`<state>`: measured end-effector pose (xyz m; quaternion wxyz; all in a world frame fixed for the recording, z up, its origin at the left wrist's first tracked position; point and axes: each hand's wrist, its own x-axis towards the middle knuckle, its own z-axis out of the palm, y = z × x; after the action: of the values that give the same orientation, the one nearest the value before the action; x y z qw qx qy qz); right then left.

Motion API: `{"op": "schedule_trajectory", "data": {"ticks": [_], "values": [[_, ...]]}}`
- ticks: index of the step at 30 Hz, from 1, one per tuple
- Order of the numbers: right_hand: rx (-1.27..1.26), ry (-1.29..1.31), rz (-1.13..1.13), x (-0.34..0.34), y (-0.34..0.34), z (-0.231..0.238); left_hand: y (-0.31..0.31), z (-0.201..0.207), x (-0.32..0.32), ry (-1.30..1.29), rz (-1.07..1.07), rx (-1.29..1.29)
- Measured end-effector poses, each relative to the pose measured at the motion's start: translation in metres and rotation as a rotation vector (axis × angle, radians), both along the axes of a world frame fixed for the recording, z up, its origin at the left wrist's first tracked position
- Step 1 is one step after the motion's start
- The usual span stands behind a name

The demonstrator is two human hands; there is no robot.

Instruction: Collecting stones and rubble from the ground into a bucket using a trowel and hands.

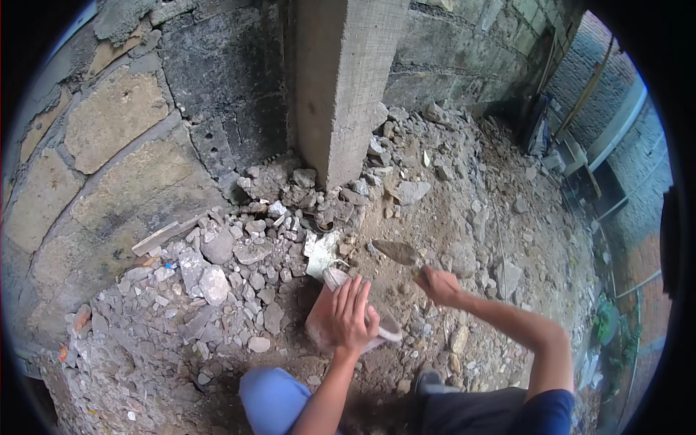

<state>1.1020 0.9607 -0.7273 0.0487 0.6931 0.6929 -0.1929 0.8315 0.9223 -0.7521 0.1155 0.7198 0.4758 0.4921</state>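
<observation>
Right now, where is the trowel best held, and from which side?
Probably by its handle, coming from the right: the trowel points its tapered blade leftward, and the handle end, mostly hidden in the right hand, faces right.

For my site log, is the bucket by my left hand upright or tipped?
Tipped: the bucket shows a slanted rim, its mouth facing right and pinkish side exposed on the left.

There is one trowel (395, 251), one bucket (320, 319) — and one pillar (355, 94).
</observation>
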Motion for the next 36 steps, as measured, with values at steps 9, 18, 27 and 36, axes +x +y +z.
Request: {"op": "schedule_trajectory", "data": {"ticks": [9, 18, 27, 36], "values": [[-0.048, -0.008, 0.017, -0.017, 0.034, 0.064, 0.005, 0.01, -0.023, 0.123, 0.111, -0.08], [0.063, 0.057, 0.071, 0.029, 0.069, -0.044, -0.003, -0.004, -0.041, 0.078, 0.247, -0.169], [0.05, 0.319, 0.096, 0.038, 0.061, -0.069, -0.012, 0.013, -0.022, 0.095, 0.187, -0.189], [-0.067, 0.52, 0.45, 0.017, 0.014, -0.051, -0.014, 0.013, -0.011, 0.178, 0.155, -0.16]]}}
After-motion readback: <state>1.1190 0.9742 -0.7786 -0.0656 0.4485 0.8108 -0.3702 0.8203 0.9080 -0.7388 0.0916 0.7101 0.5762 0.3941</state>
